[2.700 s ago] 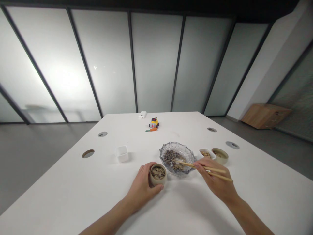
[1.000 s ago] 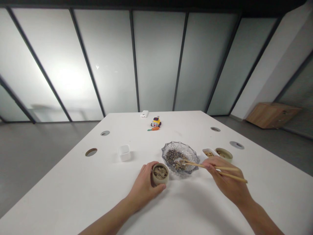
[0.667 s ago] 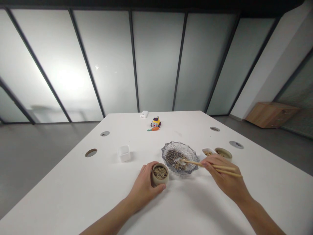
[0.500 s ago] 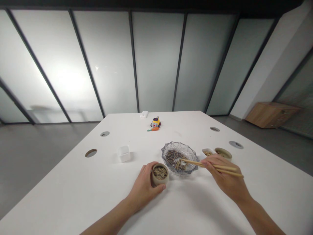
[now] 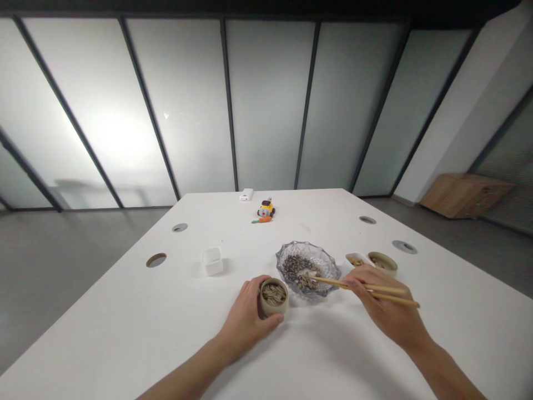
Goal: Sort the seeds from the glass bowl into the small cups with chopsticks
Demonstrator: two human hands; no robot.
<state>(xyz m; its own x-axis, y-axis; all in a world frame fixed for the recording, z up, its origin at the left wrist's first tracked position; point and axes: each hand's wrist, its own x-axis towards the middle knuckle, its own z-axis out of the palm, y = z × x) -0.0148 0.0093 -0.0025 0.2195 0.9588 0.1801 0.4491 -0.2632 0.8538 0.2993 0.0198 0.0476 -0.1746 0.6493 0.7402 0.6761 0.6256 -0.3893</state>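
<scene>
My left hand (image 5: 250, 311) is wrapped around a small round cup (image 5: 275, 309) filled with striped sunflower seeds (image 5: 273, 293). In my right hand (image 5: 385, 303) is a pair of wooden chopsticks (image 5: 333, 282), held with the tips down in a clear glass bowl (image 5: 331, 264). Dark brown beans or nuts (image 5: 295, 264) fill the bowl's left part, and some paler seeds (image 5: 307, 282) lie by the chopstick tips. Whether the tips pinch a seed is too small to tell. The cup stands just left of and nearer than the bowl.
A white square container (image 5: 212, 262) stands to the left. Behind my right hand are a white dish (image 5: 353, 258) and an olive-green bowl (image 5: 385, 264), both with contents. Farther back lie a toy carrot (image 5: 263, 220), a yellow toy car (image 5: 266, 208) and a white device (image 5: 246, 194). The table (image 5: 166, 322) has several round holes.
The chopstick tips have shifted slightly lower and to the left within the glass bowl, among the paler seeds. My left hand keeps its hold on the cup.
</scene>
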